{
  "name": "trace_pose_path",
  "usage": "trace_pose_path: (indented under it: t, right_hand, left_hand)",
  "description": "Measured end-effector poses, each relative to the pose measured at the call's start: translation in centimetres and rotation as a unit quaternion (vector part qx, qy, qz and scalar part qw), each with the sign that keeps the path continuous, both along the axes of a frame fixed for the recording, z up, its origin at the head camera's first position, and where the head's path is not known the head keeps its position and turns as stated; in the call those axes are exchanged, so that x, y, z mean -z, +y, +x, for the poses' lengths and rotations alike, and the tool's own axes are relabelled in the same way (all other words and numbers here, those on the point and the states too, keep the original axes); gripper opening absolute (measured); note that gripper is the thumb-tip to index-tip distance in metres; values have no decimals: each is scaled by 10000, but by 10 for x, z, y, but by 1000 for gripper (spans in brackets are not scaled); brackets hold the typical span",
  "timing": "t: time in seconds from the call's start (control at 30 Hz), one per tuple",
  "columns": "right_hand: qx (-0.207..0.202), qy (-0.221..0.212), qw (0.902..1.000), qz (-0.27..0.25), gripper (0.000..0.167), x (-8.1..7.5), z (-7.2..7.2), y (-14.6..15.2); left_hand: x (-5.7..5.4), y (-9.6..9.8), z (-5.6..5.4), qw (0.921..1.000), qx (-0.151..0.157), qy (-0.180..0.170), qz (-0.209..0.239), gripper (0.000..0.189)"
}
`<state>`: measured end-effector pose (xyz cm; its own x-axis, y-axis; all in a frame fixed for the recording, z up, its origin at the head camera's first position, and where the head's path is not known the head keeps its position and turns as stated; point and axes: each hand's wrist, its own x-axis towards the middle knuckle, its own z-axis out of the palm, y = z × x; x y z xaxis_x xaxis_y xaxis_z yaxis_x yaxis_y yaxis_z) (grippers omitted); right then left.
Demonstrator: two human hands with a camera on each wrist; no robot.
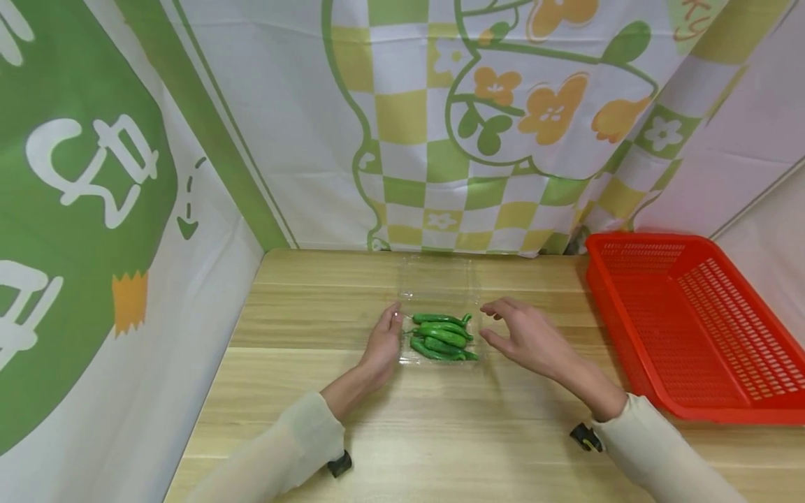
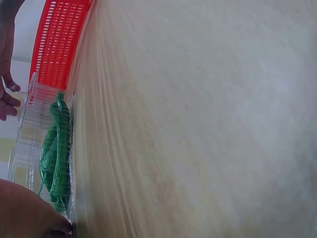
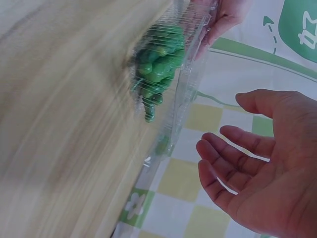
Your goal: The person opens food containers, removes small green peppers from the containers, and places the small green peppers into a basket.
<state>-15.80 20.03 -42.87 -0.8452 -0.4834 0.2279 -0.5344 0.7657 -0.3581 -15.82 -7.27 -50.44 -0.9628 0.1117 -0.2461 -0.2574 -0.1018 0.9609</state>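
Note:
A clear plastic clamshell box lies on the table with its transparent lid folded back toward the curtain. Several green chili peppers lie side by side in the base, also visible through the plastic wall in the right wrist view. My left hand holds the box at its left side, some of its fingers hidden by the wall. To the right of the box hovers my right hand. Its fingers are loosely bent and apart, holding nothing and not touching the box.
A red plastic basket with perforated walls stands at the table's right side. Behind the wooden table hangs a printed curtain, and another printed cloth borders the left side.

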Motion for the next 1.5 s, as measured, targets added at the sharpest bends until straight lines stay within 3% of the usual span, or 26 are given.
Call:
trace_pose_path:
  t: [0.67,0.97,1.5]
  right_hand:
    - [-657,-389,9942,757,34,-11,-18,-30]
    - [-948,-384,9898,991,27,2,-21,-48]
    - [-911,-244,9886,1175,25,20,-20,-66]
  left_hand:
    - [-4,2,8,9998,62,45,197,54]
    - [-4,4,10,9998,-75,28,168,55]
    - [-3,6,9,9998,-181,33,97,54]
